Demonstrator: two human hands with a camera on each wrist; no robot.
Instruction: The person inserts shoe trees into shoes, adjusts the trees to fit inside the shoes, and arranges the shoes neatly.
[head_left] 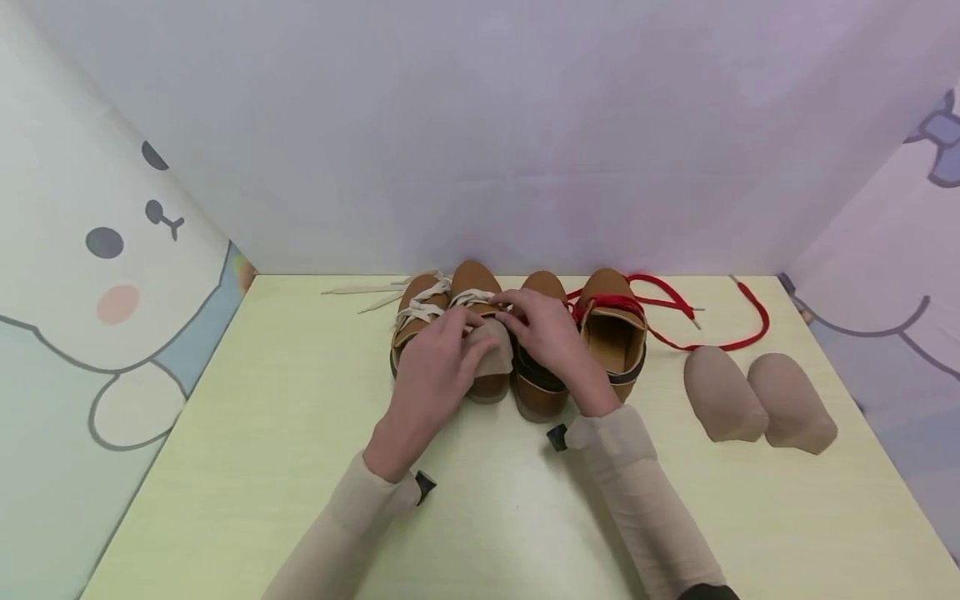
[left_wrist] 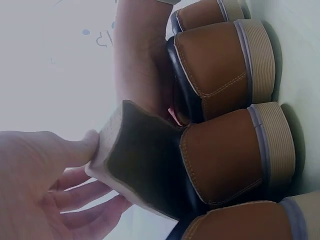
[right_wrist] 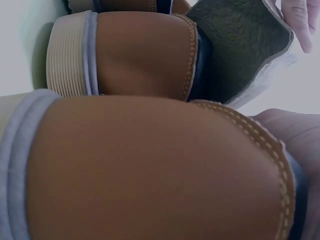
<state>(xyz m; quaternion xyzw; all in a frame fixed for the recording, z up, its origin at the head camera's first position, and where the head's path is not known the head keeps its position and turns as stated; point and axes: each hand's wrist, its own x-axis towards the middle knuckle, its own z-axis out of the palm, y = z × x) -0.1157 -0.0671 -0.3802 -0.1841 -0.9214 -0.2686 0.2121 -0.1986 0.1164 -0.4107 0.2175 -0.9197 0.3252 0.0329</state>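
Observation:
Four brown shoes stand in a row, toes away from me. In the head view my left hand (head_left: 431, 367) grips a beige molded shoe insert (head_left: 492, 348) between thumb and fingers. Its front end is in the opening of the second shoe from the left (head_left: 471, 279), which has white laces; its hollow dark back (left_wrist: 150, 155) sticks up above the heel in the left wrist view. My right hand (head_left: 551, 333) reaches over the third shoe (head_left: 542, 400), and its fingertips pinch the second shoe's tongue near the laces. The insert's front is hidden inside.
At far left stands another white-laced shoe (head_left: 422, 287). The rightmost shoe (head_left: 607, 283) has red laces (head_left: 757, 321) trailing right. Two more beige inserts (head_left: 723, 396) lie side by side on the table (head_left: 247, 467). A pale curtain (head_left: 480, 150) rises behind.

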